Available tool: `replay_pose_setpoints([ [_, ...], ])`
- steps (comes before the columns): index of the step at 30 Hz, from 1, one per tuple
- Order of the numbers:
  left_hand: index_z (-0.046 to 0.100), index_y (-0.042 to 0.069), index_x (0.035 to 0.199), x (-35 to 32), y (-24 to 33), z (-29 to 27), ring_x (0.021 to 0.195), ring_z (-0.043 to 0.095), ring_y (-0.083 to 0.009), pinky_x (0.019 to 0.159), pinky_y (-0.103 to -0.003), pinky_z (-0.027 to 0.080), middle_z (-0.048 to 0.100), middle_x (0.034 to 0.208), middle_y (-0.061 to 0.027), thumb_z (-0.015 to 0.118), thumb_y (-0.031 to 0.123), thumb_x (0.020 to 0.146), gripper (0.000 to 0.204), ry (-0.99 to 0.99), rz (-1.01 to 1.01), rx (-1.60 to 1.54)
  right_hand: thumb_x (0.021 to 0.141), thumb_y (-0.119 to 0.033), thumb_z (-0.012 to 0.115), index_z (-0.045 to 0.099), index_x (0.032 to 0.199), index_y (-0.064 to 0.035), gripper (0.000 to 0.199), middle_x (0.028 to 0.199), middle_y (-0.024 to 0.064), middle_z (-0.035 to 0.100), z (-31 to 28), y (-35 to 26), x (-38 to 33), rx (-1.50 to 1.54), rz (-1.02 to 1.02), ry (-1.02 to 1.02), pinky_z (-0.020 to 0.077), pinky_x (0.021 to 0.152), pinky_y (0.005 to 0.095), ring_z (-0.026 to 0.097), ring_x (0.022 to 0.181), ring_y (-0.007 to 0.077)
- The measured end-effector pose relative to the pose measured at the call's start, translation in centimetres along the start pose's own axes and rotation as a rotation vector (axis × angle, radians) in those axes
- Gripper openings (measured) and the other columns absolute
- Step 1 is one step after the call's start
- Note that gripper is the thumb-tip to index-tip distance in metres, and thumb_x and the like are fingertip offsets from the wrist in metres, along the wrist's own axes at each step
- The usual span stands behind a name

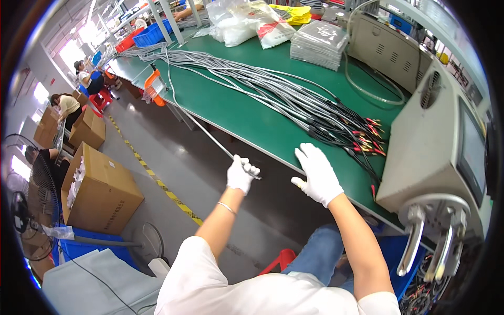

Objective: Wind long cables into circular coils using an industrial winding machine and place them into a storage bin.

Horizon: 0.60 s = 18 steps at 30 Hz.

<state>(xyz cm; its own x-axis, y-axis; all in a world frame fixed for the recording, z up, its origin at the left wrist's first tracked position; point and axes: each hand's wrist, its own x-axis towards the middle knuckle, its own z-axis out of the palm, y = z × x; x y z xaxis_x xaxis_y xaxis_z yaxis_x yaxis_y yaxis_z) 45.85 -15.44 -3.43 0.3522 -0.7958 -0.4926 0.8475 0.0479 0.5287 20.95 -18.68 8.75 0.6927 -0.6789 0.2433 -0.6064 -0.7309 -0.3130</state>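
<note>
My left hand (240,174), in a white glove, is closed around a grey cable (202,127) in front of the table's near edge. From that fist the cable runs taut up and left to the table, and a short end pokes out at the right of the fingers. My right hand (317,175), also gloved in white, hovers by the table edge, fingers stretched and nothing in it. Beyond it a long bundle of grey cables (252,84) lies across the green table (210,100). The bundle's black ends carry red and yellowish connectors (370,139).
On the right stands a beige machine (420,152) with a screen and metal prongs (415,244). An orange clamp (154,86) grips the left table edge. Clear plastic trays (318,44) and plastic bags (236,23) sit at the back. Cardboard boxes (102,189) and a fan (34,199) stand left.
</note>
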Motion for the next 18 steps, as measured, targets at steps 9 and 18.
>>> replay_pose_setpoints([
  [9,0.046,0.017,0.069,-21.9,-10.2,7.3,0.045,0.035,-0.0160,0.050,-0.033,0.033,0.034,0.051,0.0020,0.041,0.041,0.103,0.042,-0.379,-0.161,-0.285,0.089,-0.019,0.057,0.056,0.131,-0.0137,0.042,0.099,0.0189,0.067,1.0,-6.1,-21.9,0.548,0.306,0.165,0.0532,0.077,0.0402,0.067,0.086,0.0344],
  [18,0.066,-0.004,0.101,-32.7,-8.4,11.9,0.088,0.069,-0.0237,0.085,-0.035,0.053,0.070,0.094,-0.0140,0.050,0.026,0.099,0.033,-0.695,0.112,1.060,0.093,-0.018,0.058,0.067,0.095,-0.0040,0.017,0.081,0.0099,0.067,-13.0,-3.3,-41.9,0.690,0.778,-0.152,0.0499,0.064,0.0326,0.064,0.069,0.0215],
])
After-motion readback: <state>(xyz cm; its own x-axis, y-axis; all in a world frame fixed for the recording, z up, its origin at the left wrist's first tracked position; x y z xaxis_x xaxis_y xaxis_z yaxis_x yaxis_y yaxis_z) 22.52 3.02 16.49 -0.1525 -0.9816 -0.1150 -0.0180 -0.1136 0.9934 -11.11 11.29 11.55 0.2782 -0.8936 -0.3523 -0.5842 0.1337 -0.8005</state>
